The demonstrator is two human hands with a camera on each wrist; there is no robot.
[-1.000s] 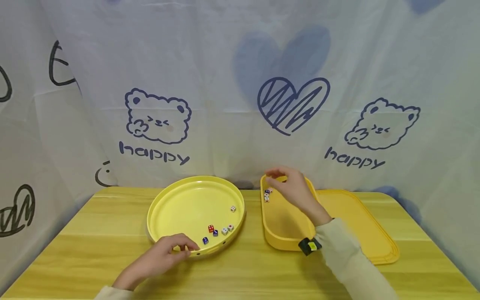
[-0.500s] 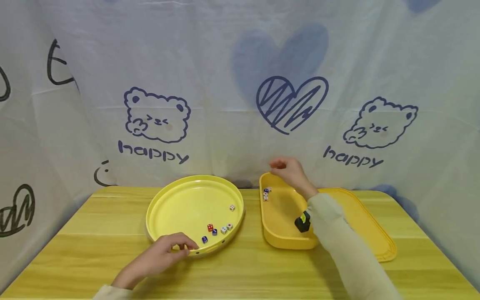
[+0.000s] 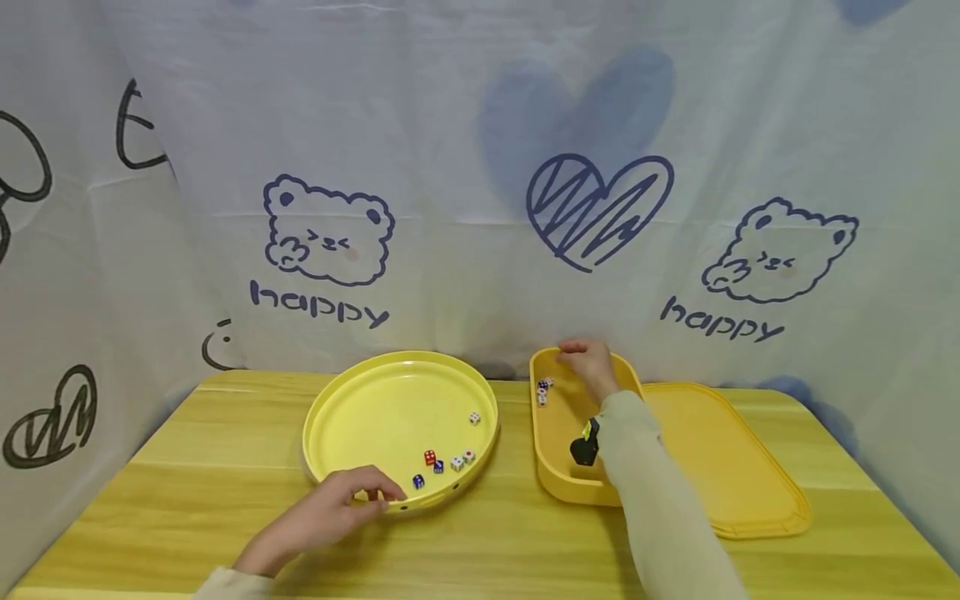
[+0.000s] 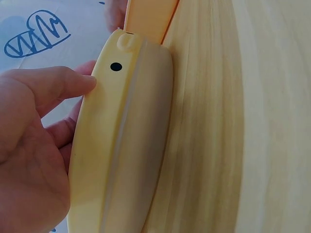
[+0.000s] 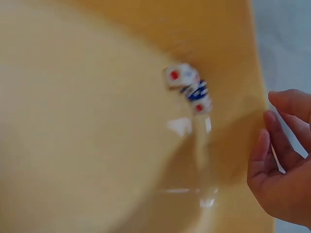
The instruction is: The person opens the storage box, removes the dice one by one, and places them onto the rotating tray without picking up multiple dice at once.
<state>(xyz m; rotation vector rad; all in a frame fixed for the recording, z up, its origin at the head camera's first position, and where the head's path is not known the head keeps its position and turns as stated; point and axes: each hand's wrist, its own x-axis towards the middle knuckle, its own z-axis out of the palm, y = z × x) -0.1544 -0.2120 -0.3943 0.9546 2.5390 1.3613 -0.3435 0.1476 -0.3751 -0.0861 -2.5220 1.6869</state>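
Note:
My left hand [image 3: 341, 504] grips the near rim of a round yellow tray [image 3: 375, 417]; in the left wrist view the thumb presses its outer wall [image 4: 99, 126]. Inside lie a red die [image 3: 430, 457], two blue dice [image 3: 418, 481] and several white dice [image 3: 457, 463], mostly near the front right. My right hand [image 3: 591, 367] is at the far end of a deeper orange-yellow bin [image 3: 573, 490]. In the right wrist view its fingers bend loosely beside the rim, with nothing visible between them. White and blue dice [image 5: 180, 75] cluster against the bin's wall.
A flat orange-yellow lid [image 3: 720, 458] lies on the wood-patterned table [image 3: 480, 550], right of the bin and partly behind the right sleeve [image 3: 660, 500]. A white printed curtain [image 3: 450, 208] hangs close behind the table's back edge.
My right hand rose slightly towards the bin's far edge, then came down a little at the far rim. The left hand keeps its hold. The dice lie unchanged.

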